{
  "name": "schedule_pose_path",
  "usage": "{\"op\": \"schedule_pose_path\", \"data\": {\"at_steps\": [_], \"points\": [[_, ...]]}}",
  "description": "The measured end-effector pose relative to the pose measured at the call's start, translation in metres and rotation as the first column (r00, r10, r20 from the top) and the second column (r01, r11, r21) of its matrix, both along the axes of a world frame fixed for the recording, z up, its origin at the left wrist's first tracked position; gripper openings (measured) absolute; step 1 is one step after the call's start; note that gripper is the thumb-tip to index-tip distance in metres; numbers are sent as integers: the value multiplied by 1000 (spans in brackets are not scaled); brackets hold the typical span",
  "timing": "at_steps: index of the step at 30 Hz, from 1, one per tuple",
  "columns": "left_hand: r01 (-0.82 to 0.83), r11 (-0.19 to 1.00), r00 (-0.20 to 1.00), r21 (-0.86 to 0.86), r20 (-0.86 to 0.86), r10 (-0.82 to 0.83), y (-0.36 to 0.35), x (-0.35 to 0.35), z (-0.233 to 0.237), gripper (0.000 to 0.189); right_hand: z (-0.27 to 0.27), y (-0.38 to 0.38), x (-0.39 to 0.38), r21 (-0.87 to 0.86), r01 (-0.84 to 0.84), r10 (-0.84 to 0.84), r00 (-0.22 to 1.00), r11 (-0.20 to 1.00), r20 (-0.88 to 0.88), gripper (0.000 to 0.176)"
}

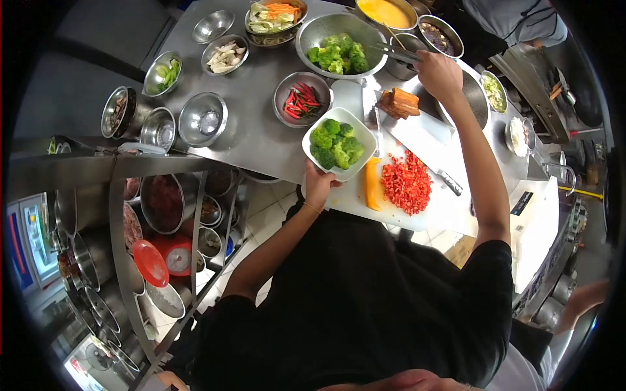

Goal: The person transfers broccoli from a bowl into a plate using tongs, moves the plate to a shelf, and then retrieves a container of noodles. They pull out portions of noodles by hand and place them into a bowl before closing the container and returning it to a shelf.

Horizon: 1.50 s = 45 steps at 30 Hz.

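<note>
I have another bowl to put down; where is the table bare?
The widest bare patch of steel table lies between the empty bowl, the chili bowl and the held broccoli bowl, down to the near edge. The cutting board is crowded with chopped red pieces, a yellow strip and the knife.

Square white bowl (pixel 372 139), smooth and glossy; whether ceramic or plastic, I cannot tell. Beyond it, a large metal bowl (pixel 339 23) with a dull grey sheen, and metal tongs (pixel 393 52). Left of the white bowl, a metal tabletop (pixel 257 117), smooth and softly reflective. To its right, a knife (pixel 412 144) with a smooth metal blade, over a smooth white cutting board (pixel 447 212), seemingly plastic. Nearer than the bowl, a matt black cloth shirt (pixel 391 300).
</note>
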<state>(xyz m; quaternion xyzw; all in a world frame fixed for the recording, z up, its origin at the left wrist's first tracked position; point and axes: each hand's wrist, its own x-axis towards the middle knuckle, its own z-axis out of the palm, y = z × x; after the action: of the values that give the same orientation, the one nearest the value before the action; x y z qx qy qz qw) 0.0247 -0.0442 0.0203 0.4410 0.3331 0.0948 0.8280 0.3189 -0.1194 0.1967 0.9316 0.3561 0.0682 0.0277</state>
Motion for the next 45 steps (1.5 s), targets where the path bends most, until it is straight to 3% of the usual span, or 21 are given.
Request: {"op": "schedule_pose_path", "data": {"at_steps": [3,8,12,14,18,20,21,22,25,30,34,36,37,38,40,42,43,44,45], "points": [[-78,996,997,37,10,78,-4,0,-4,59,0,5,2,39,-84,82,995,996,48,16],[-1,1000,1000,20,9,0,-1,-2,3,56,-9,44,-13,-45,-139,141,989,989,38,14],[-25,999,1000,41,6,25,-2,-2,3,56,-37,73,-3,-2,-314,314,947,949,70,16],[-32,998,999,60,17,31,-3,-2,-2,58,-35,84,-2,-39,-281,282,958,959,57,16],[-57,997,998,48,43,55,-3,-3,-9,60,-12,70,19,153,-64,63,998,986,9,22],[-89,993,994,81,73,83,-5,-2,-13,62,1,51,32,246,-89,105,993,965,-56,25],[-95,993,993,76,77,89,-5,-2,-12,62,6,41,40,240,-161,167,986,957,-3,25],[-90,995,993,50,77,86,-5,-2,-11,62,13,33,44,309,-138,186,974,941,-130,26],[-70,997,995,17,69,68,-3,-2,-6,63,22,13,45,259,-114,136,988,959,-69,28],[-7,999,1000,31,9,7,-2,-4,4,64,19,-16,34,375,-15,60,992,927,-109,30],[-55,998,998,41,12,55,-6,-3,5,62,16,-27,31,361,65,0,984,930,-178,28],[-76,997,995,7,71,76,-6,-10,-2,55,-4,-33,58,285,-54,78,994,957,-74,29],[-73,997,996,3,54,72,-3,-14,0,54,-38,-42,71,767,299,331,770,568,-545,21],[-88,996,996,-25,29,89,-2,-16,12,54,-4,-23,24,602,199,50,927,773,-371,19],[-100,994,994,35,43,99,2,-21,29,54,-27,-27,60,476,-10,190,924,879,-331,33],[-119,991,990,55,83,114,15,-24,39,54,-39,-22,60,325,-146,225,949,934,-222,39],[-130,989,985,66,122,122,26,-25,46,53,-34,-18,45,338,-78,161,961,938,-224,41],[-154,984,980,91,145,139,39,-25,54,53,-27,-13,42,254,33,79,905,967,-418,35],[-155,986,979,66,146,144,55,-26,63,54,-25,-10,38,280,35,83,913,960,-399,34]]}}
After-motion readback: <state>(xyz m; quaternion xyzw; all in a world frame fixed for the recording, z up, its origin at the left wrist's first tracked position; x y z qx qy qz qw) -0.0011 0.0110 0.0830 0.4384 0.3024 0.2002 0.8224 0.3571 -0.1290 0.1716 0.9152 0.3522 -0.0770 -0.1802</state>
